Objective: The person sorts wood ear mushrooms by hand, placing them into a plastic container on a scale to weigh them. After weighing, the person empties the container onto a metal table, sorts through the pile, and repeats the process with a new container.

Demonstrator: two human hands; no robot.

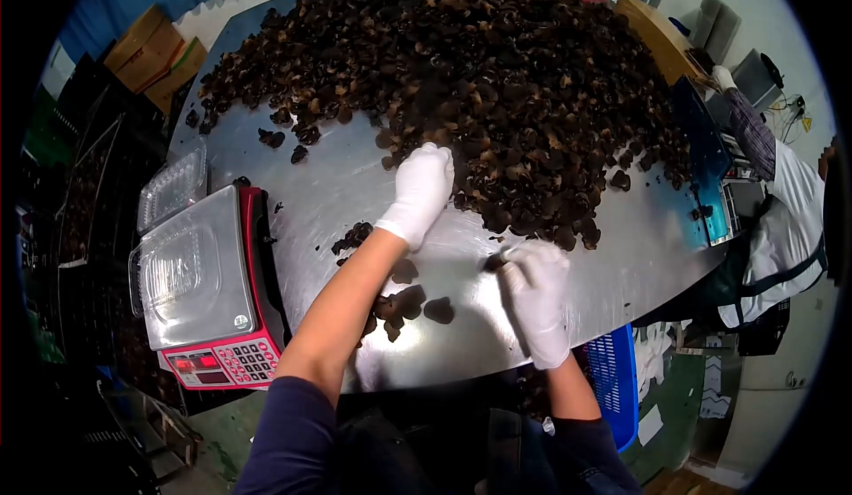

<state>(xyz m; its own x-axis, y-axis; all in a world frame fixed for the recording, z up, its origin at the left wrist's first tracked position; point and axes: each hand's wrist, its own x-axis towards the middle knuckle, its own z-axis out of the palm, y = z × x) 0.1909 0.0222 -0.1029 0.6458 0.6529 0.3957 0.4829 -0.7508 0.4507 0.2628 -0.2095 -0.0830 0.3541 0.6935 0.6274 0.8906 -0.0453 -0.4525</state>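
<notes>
A wide heap of dark brown wood ear mushrooms [532, 113] covers the far part of the metal table [337, 176]. My left hand [424, 192], in a white glove, is at the heap's near edge with its fingers curled in; what they hold, if anything, is hidden. Closer to me, my gloved right hand [537, 295] is closed, with a dark wood ear mushroom [494, 263] showing at its fingertips. Several loose mushroom pieces [404, 304] lie on the metal near my left forearm.
Left on the table stands a red scale [222, 362] with a clear plastic container [182, 269] on its pan; another clear container [173, 189] lies behind. A blue basket [614, 380] is below the right edge. Another person [785, 220] works at the right beside a blue-sided box [701, 153].
</notes>
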